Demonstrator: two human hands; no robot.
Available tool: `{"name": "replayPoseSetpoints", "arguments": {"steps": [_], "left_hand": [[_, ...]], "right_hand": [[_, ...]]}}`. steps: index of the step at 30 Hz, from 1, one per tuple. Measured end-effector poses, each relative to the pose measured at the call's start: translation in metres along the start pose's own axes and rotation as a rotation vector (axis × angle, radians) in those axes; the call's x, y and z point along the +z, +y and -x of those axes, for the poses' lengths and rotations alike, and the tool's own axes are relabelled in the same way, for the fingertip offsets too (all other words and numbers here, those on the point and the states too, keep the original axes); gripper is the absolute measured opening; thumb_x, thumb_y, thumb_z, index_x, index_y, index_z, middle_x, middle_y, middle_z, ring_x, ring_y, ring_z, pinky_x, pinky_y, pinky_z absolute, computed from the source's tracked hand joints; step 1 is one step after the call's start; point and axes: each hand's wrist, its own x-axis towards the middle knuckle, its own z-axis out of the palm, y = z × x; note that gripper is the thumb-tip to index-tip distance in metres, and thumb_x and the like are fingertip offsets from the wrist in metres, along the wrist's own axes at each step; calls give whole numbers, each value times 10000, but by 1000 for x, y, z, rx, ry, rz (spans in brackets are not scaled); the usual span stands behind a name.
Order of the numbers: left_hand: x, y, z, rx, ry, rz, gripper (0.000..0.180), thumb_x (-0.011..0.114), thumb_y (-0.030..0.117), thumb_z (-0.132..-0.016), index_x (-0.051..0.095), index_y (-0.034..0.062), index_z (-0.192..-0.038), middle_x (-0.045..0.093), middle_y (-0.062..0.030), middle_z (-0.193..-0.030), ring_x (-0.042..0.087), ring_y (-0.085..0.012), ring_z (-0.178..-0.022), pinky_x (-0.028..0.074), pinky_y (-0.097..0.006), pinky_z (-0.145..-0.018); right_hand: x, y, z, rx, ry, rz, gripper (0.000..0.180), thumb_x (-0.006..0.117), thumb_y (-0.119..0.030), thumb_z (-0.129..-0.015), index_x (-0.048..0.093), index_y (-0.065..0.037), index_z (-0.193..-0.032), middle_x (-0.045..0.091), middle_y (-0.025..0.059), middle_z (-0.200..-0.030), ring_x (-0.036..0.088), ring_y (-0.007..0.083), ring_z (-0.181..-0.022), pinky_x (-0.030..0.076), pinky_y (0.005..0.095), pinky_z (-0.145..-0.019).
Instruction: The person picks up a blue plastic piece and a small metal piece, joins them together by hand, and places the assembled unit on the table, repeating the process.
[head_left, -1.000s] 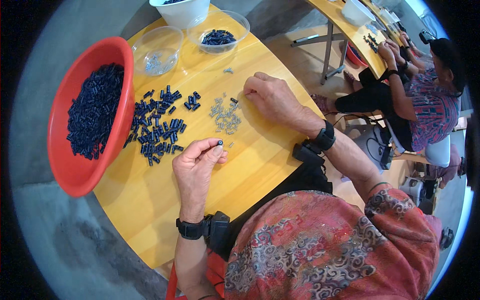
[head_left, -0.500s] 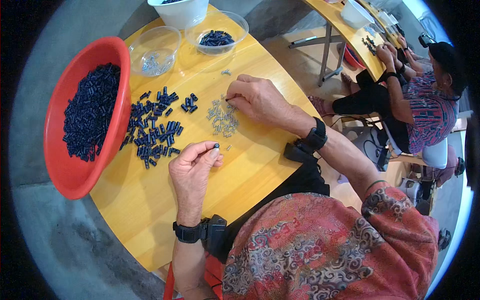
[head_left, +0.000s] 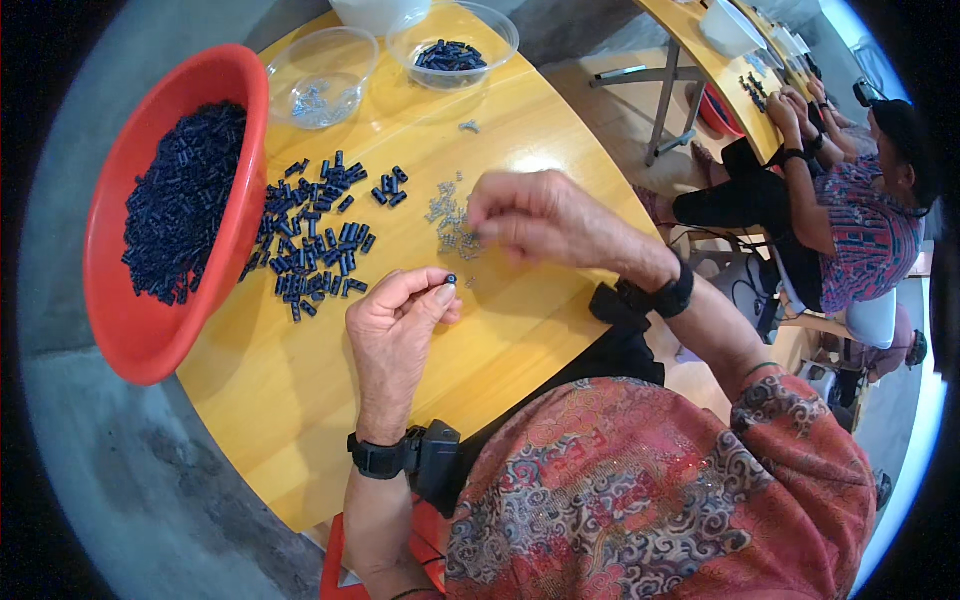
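Note:
My left hand [head_left: 398, 318] pinches a small black cylindrical plastic piece [head_left: 451, 280] between thumb and forefinger, its round end facing up. My right hand [head_left: 535, 218] hovers just right of a scatter of small silver screws [head_left: 447, 215]. Motion smears its fingers, so whether it holds anything is unclear. Left of the screws lies a loose spread of black cylindrical pieces [head_left: 318, 235], some of them partly behind the basin's rim. A few more such pieces [head_left: 389, 187] sit apart, nearer the screws.
A red basin [head_left: 257, 130] full of black pieces stands tilted at the left. Clear bowls hold screws [head_left: 372, 75] and black pieces [head_left: 508, 52], beside a white tub [head_left: 380, 12]. The yellow table [head_left: 270, 440] curves ahead. Another person [head_left: 850, 210] works at a table on the right.
My right hand has moved back from the screws, toward my left hand. The left hand keeps its pinch on the black piece. The whole view has shifted slightly.

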Motion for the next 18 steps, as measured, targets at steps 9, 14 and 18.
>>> {"name": "replayPoseSetpoints", "arguments": {"steps": [9, 14, 18], "left_hand": [[0, 1, 0, -8, -39, -19, 125, 635, 10, -858, 660, -43, -969, 665, -73, -787, 622, -112, -670, 520, -226, -633], [-1, 2, -1, -5, -58, -46, 125, 653, 21, -851, 660, -39, -960, 664, -67, -768, 621, -101, -658, 510, -219, -622], [-1, 1, 0, 6, -62, -42, 120, 667, 30, -845, 660, -33, -946, 660, -55, -745, 614, -84, -643, 495, -209, -607]], "right_hand": [[18, 2, 6, 53, -154, -277, 89, 555, -60, -924, 607, -11, -978, 575, -10, -700, 525, 44, -602, 440, 200, -560], [18, 3, 5, 60, -151, -327, 89, 559, -67, -925, 615, -14, -970, 577, -8, -692, 524, 45, -593, 436, 198, -553], [18, 1, 4, 56, -167, -323, 84, 566, -74, -924, 619, -16, -956, 573, -13, -681, 520, 43, -587, 431, 194, -547]]}}
